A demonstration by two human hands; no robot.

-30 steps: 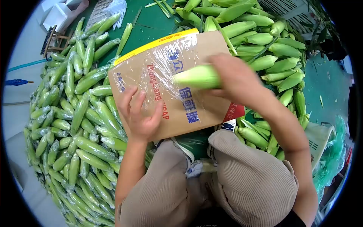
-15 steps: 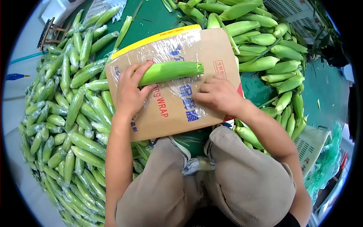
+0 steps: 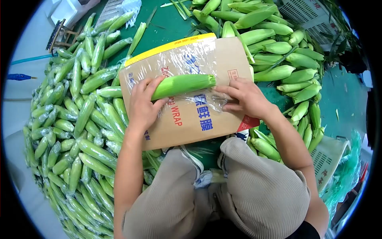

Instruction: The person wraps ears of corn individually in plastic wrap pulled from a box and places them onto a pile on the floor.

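Note:
An unwrapped green ear of corn in its husk lies crosswise on clear cling film. The film is spread over a printed cardboard box in front of my knees. My left hand grips the left end of the ear, thumb below and fingers over the top. Just off the ear's cut right end, my right hand has its fingers bent together on the crumpled near part of the film.
Film-wrapped ears are heaped along my left. Unwrapped ears pile up at the far right and down my right side. Light plastic crates stand at the right, one beside green plastic sheeting. A small wooden stool is at the far left.
My right hand's fingers have closed in around the film near the ear's cut end, and the film there is drawn up. My left hand keeps its hold. The whole view has shifted slightly.

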